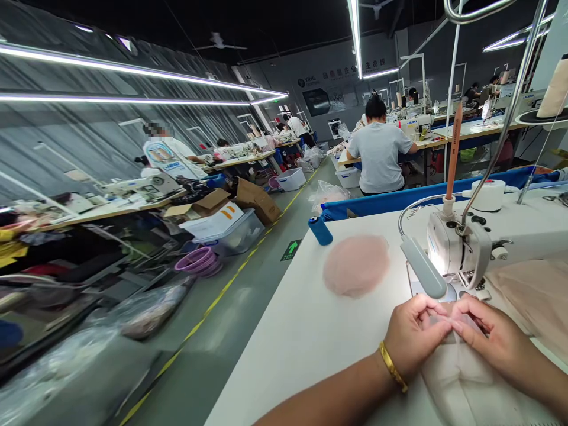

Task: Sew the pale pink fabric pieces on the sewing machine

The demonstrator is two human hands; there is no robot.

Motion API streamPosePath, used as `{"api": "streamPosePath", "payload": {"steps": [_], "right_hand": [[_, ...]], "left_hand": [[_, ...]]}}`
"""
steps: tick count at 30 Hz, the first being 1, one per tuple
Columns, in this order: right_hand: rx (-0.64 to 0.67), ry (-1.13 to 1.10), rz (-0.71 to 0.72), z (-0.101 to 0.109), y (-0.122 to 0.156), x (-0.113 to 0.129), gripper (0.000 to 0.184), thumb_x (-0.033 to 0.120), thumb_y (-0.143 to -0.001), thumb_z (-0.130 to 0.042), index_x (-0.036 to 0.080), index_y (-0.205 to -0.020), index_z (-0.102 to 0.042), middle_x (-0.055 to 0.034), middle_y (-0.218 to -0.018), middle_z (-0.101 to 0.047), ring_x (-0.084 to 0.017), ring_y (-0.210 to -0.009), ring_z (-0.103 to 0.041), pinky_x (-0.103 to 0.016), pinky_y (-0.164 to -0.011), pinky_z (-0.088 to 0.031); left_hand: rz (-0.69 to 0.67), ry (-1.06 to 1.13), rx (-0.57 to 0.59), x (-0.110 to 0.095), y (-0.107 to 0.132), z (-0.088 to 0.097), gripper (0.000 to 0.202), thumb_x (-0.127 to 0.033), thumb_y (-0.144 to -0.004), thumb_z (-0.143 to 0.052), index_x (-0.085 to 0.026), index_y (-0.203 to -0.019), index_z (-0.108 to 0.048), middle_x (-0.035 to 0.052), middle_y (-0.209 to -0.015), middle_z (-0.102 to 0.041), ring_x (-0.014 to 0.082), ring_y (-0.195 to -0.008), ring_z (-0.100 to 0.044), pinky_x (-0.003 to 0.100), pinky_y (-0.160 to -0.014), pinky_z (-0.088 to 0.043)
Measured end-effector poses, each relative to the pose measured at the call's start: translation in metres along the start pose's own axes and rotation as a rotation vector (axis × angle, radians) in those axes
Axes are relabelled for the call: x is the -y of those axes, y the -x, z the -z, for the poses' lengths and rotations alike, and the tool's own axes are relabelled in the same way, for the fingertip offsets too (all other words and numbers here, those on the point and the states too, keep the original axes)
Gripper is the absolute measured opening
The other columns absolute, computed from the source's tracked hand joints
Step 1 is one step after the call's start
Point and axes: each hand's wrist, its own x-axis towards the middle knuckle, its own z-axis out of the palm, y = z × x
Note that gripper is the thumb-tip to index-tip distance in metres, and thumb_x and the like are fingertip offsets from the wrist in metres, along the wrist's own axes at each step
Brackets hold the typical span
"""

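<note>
My left hand [415,331], with a gold bracelet [393,367] at its wrist, pinches the edge of a sheer pale fabric [461,378]. Close against it, my right hand [492,334] pinches the same edge, thumbs almost touching. The fabric hangs down from both hands over the table front. Just beyond the fingers stands a white sewing machine [448,236], its grey lamp [423,269] lit over the needle area. The needle itself is hidden. A round sheer pink fabric piece [356,265] lies flat to the left of the machine.
A blue thread spool [320,231] stands at the table's far left corner. More beige fabric [532,290] lies right of the machine head. Past the white table [284,355] runs an aisle with cardboard boxes [255,201] and a purple basket [198,261]. A person [381,154] sits ahead.
</note>
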Motion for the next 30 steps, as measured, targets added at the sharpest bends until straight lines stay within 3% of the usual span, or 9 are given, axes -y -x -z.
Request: {"api": "streamPosePath", "payload": {"steps": [4, 12, 19, 23, 30], "right_hand": [[-0.046, 0.093, 0.070, 0.0001, 0.0026, 0.0012, 0.036, 0.053, -0.110, -0.043, 0.028, -0.098, -0.066, -0.0018, -0.095, -0.065, -0.022, -0.089, -0.059, -0.035, -0.078, -0.044], [-0.094, 0.140, 0.105, -0.0004, 0.0027, 0.0026, 0.036, 0.052, -0.109, -0.046, 0.028, -0.090, -0.065, 0.0005, -0.082, -0.063, -0.019, -0.074, -0.056, -0.032, -0.066, -0.043], [-0.076, 0.130, 0.108, -0.0004, 0.0033, 0.0010, 0.036, 0.050, -0.109, -0.048, 0.026, -0.090, -0.067, -0.0008, -0.084, -0.066, -0.019, -0.075, -0.058, -0.032, -0.068, -0.045], [-0.077, 0.122, 0.099, 0.0002, 0.0039, 0.0019, 0.036, 0.050, -0.109, -0.048, 0.026, -0.088, -0.064, 0.0002, -0.082, -0.063, -0.019, -0.075, -0.057, -0.032, -0.068, -0.045], [-0.111, 0.116, 0.234, -0.0002, 0.0047, 0.0045, 0.028, 0.041, -0.110, -0.050, 0.028, -0.091, -0.067, -0.0008, -0.090, -0.068, -0.019, -0.086, -0.064, -0.031, -0.077, -0.051]], "left_hand": [[-0.024, 0.014, 0.028, -0.0011, -0.0003, 0.0000, 0.015, -0.031, -0.078, -0.075, -0.017, -0.082, -0.072, -0.0047, -0.059, -0.054, 0.0096, -0.052, -0.041, 0.023, -0.052, -0.033], [-0.046, 0.060, 0.028, -0.0001, -0.0018, -0.0063, 0.011, -0.017, -0.070, -0.072, -0.017, -0.069, -0.060, -0.0015, -0.068, -0.059, 0.0098, -0.060, -0.044, 0.022, -0.056, -0.036], [0.030, 0.058, 0.024, 0.0020, -0.0026, -0.0080, 0.013, -0.012, -0.068, -0.070, -0.018, -0.075, -0.061, -0.0078, -0.058, -0.047, 0.0084, -0.054, -0.040, 0.020, -0.052, -0.031], [0.049, 0.030, 0.030, 0.0006, -0.0027, -0.0072, 0.011, -0.014, -0.066, -0.069, -0.018, -0.068, -0.059, -0.0081, -0.057, -0.043, 0.0081, -0.055, -0.036, 0.021, -0.052, -0.029], [-0.075, 0.060, -0.001, 0.0033, -0.0003, -0.0091, 0.013, -0.018, -0.066, -0.066, -0.019, -0.066, -0.053, -0.0020, -0.066, -0.058, 0.0099, -0.059, -0.045, 0.022, -0.055, -0.035]]}}
